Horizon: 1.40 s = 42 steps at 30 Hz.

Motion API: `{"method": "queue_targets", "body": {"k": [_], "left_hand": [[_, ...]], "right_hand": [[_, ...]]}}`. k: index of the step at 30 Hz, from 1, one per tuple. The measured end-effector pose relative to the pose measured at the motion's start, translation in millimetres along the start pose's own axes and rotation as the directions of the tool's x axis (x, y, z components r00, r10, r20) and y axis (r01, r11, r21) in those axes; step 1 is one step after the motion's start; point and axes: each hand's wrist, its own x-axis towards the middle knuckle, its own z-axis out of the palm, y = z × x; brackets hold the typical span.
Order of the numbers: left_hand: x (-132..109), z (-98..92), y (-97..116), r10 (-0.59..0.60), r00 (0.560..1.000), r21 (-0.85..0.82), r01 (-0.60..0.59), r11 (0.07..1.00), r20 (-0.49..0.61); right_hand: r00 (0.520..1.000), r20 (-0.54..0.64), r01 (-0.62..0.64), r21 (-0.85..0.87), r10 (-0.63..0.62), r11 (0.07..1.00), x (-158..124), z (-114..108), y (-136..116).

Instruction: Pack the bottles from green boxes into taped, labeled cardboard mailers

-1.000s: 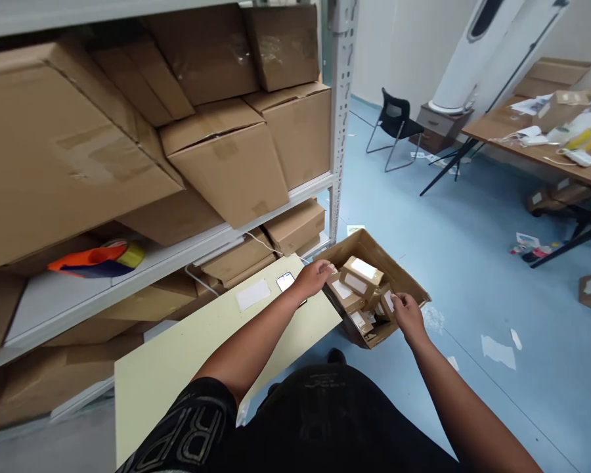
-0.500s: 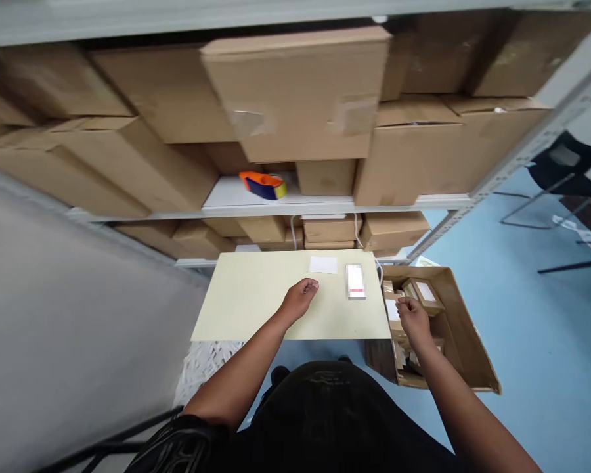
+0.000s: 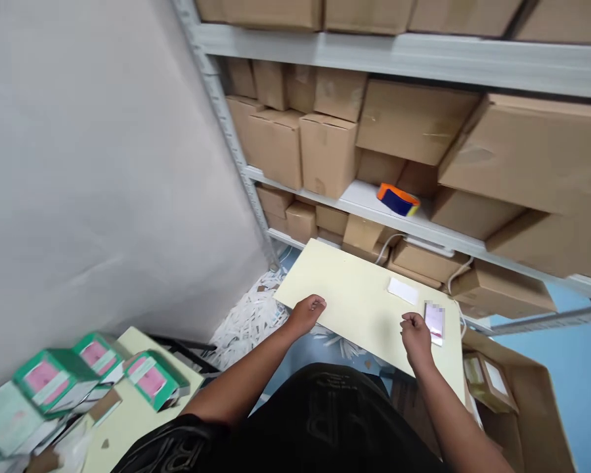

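Note:
My left hand (image 3: 306,314) hovers at the front left edge of a pale cream table (image 3: 347,279), its fingers loosely curled in with nothing seen in them. Over the right part of the table is my right hand (image 3: 416,336), also curled closed, and no object shows in it. Just right of that hand lies a phone (image 3: 434,320) with its screen lit. A small stack of white paper or labels (image 3: 402,290) rests behind it, toward the shelf.
Shelves (image 3: 374,56) packed with cardboard boxes (image 3: 328,151) stand behind the table. An orange and blue tape roll (image 3: 398,199) sits on one shelf. An open carton (image 3: 536,407) with small boxes is at right. Green boxes (image 3: 54,381) lie on a left table; shredded paper (image 3: 251,315) covers the floor.
The view has swung left, bringing the green boxes into sight. My right hand has moved from over the open carton to over the table; my left is now at its front left edge.

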Motion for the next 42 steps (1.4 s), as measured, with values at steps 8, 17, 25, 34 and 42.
{"method": "queue_targets", "body": {"k": [8,17,25,34,42], "left_hand": [[-28.1,-66.8,-45.0,-0.181,0.951,-0.142,0.148,0.979,-0.252],[-48.0,-77.3,-59.0,-0.298,0.820,-0.155,0.255,0.954,-0.489],[-107.5,-100.5,-78.7,-0.466,0.543,-0.277,0.395,0.876,-0.699],[-239.8,-145.2,-167.5,-0.615,0.169,-0.445,0.548,0.708,-0.770],[-294.5,-199.6,-281.5,-0.804,0.152,-0.673,0.470,0.570,-0.575]], "right_hand": [[0.948,0.317,0.033,-0.060,-0.013,0.998,11.6,94.9,-54.8],[0.747,0.664,0.144,-0.092,-0.047,0.985,44.9,188.1,-90.8],[0.387,0.919,0.358,-0.070,-0.080,0.931,4.5,277.3,-108.9],[-0.055,0.998,0.589,0.067,-0.043,0.805,-147.7,389.2,-119.5],[-0.126,0.972,0.509,-0.110,0.200,0.854,-315.6,483.9,-104.8]]}}
